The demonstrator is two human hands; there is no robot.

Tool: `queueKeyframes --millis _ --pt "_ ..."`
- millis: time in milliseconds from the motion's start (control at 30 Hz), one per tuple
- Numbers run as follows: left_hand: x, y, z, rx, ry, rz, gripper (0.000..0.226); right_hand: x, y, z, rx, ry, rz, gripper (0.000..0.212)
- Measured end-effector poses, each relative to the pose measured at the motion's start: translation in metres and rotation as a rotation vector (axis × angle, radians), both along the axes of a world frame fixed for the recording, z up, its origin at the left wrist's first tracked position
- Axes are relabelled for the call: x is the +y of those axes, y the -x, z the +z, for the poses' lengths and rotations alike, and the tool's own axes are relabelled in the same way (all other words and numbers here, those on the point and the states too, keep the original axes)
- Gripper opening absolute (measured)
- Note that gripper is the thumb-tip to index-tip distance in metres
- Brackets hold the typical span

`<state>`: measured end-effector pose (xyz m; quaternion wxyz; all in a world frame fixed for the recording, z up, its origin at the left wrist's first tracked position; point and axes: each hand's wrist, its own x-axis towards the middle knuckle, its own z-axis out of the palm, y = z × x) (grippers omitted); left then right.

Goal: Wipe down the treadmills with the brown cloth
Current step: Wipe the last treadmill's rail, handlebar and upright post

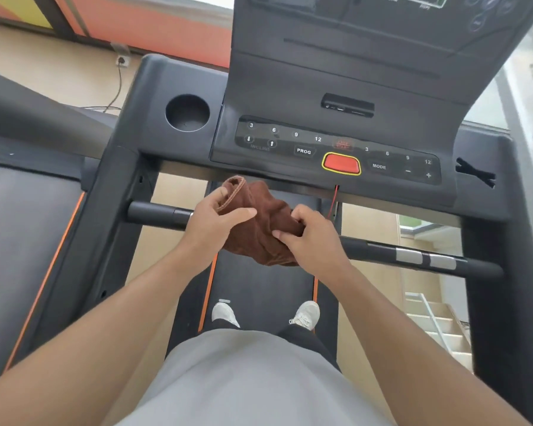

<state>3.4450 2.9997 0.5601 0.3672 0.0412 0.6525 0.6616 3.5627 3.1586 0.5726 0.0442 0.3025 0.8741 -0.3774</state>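
The screen [413, 0] is cut off by the top edge; the right hand [310, 235] hides part of the cloth [259, 216]; the worn red button label [342, 145] is unreadable.

Cloth [259, 222] below console [336, 149]

On the treadmill's control panel [336, 149] in front of me I read "3 6 9 12" over "INCLINE" at the left, "PROG", then "MODE", another "3 6 9 12" and "−" "+" at the right. Red print above the red button [341, 163] is blurred.

Both forearms extended, left hand [211, 222] and right hand [310, 233] close together, fingers curled, gripping
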Motion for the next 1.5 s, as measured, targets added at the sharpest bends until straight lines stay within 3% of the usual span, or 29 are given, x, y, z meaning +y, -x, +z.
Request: queueKeyframes --millis 100,200,300,567,667,733,767,800,867,933,967,1067,1200,1300,1367,1500 --pt "0.006 -0.001 0.005 0.049 0.038 0.022 0.036 -0.006 -0.017 0.008 0.204 0.128 -0.145 0.038" --pt "0.016 -0.006 0.012 0.065 0.053 0.010 0.020 -0.005 -0.033 0.024 0.244 0.220 -0.159 0.030" --pt "0.033 -0.019 0.024 -0.014 0.023 -0.115 0.032 0.005 -0.049 0.047 0.299 0.300 -0.167 0.021" --pt "0.103 -0.093 0.054 -0.081 -0.102 -0.407 0.022 0.089 -0.122 0.118 0.272 0.201 -0.195 0.014" --pt "0.134 -0.112 0.060 -0.063 -0.225 -0.485 0.021 0.127 -0.143 0.127 0.285 0.053 -0.286 0.017" --pt "0.150 -0.118 0.056 0.141 -0.173 -0.576 0.032 0.156 -0.150 0.114 0.163 -0.175 -0.335 0.029" --pt "0.156 -0.117 0.048 0.341 -0.065 -0.635 0.034 0.168 -0.152 0.101 0.012 -0.348 -0.311 0.047" --pt "0.160 -0.114 0.038 0.571 0.091 -0.689 0.035 0.177 -0.153 0.088 -0.159 -0.498 -0.227 0.070" --pt "0.164 -0.104 0.016 0.947 0.350 -0.780 0.034 0.184 -0.149 0.052 -0.375 -0.590 0.075 0.097" --pt "0.164 -0.095 -0.005 1.143 0.469 -0.887 0.038 0.175 -0.143 0.013 -0.450 -0.508 0.346 0.096" --pt "0.164 -0.090 -0.014 1.214 0.512 -0.921 0.042 0.170 -0.140 -0.003 -0.445 -0.466 0.412 0.084" --pt "0.160 -0.079 -0.034 1.328 0.598 -0.970 0.058 0.167 -0.125 -0.022 -0.325 -0.484 0.385 0.043" --pt "0.158 -0.088 -0.042 1.458 0.613 -0.855 0.051 0.166 -0.107 -0.026 -0.244 -0.476 0.487 0.053" --pt "0.156 -0.092 -0.044 1.499 0.603 -0.668 0.037 0.156 -0.083 -0.026 -0.243 -0.340 0.535 0.056" --pt "0.154 -0.093 -0.046 1.501 0.597 -0.642 0.032 0.151 -0.067 -0.026 -0.292 -0.255 0.588 0.068" --pt "0.154 -0.092 -0.051 1.542 0.562 -0.563 0.033 0.143 -0.068 -0.037 -0.184 -0.401 0.593 0.069"
